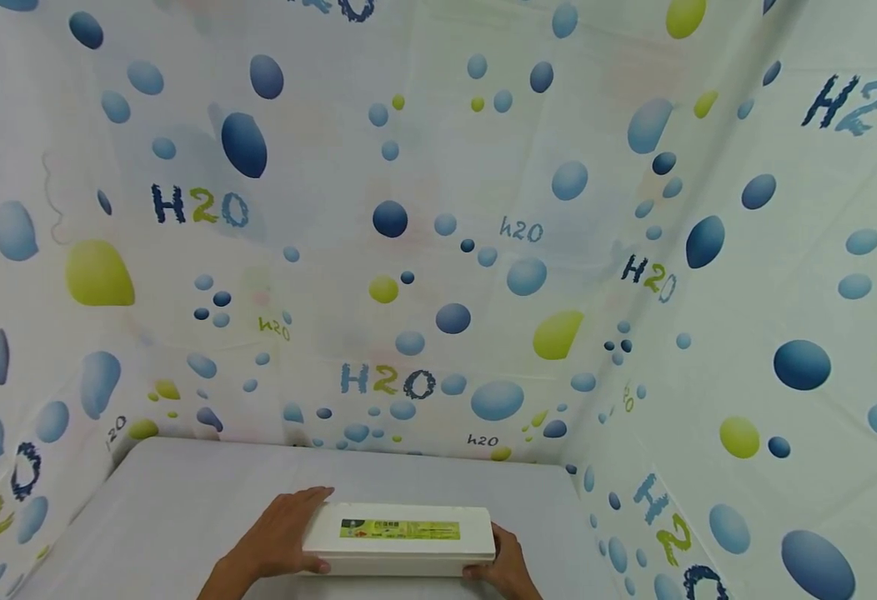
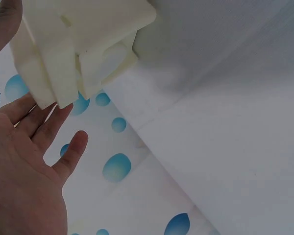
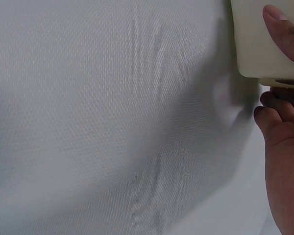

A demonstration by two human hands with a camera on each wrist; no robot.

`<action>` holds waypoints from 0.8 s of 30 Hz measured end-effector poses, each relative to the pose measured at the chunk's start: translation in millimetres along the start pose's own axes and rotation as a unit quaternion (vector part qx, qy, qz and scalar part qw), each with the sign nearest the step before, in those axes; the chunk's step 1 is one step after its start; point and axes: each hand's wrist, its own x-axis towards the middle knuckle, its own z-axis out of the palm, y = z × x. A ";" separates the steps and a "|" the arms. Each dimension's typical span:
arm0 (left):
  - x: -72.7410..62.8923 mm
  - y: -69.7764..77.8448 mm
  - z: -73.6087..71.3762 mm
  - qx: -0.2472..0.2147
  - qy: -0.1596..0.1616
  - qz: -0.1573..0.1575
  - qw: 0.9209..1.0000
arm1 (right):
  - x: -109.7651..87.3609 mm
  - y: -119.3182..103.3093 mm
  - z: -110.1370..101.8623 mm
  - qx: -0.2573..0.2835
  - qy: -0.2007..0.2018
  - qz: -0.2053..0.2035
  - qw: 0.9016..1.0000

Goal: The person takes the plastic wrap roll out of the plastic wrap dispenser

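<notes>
A long cream-white plastic box with a yellow-green printed label lies crosswise at the front of the white surface. At its left end my left hand holds it, thumb along the front side. In the left wrist view, the fingertips of that hand touch the underside of the box end. My right hand grips the other end, its thumb on the front face. The right wrist view shows this thumb on the box and the fingers of the right hand curled at its end.
The white tabletop extends behind and beside the box. Hanging sheets printed with blue and green drops and "H2O" lettering enclose it at the back, left and right.
</notes>
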 end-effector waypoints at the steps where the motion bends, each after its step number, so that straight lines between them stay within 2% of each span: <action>1: -0.3 -0.9 1.5 0.002 0.000 0.003 1.000 | 0.2 1.0 0.1 0.005 -0.001 0.000 1.000; 7: 1.3 -6.4 10.8 0.010 0.003 0.007 1.000 | 0.3 1.3 -0.9 0.010 -0.003 -0.007 1.000; 18: 1.9 -5.4 14.8 0.016 0.010 0.005 1.000 | -2.0 -3.4 -0.7 0.010 -0.007 -0.004 1.000; 24: 1.3 -6.3 17.0 -0.006 0.017 -0.010 1.000 | -2.4 -2.6 0.1 -0.002 -0.006 -0.010 1.000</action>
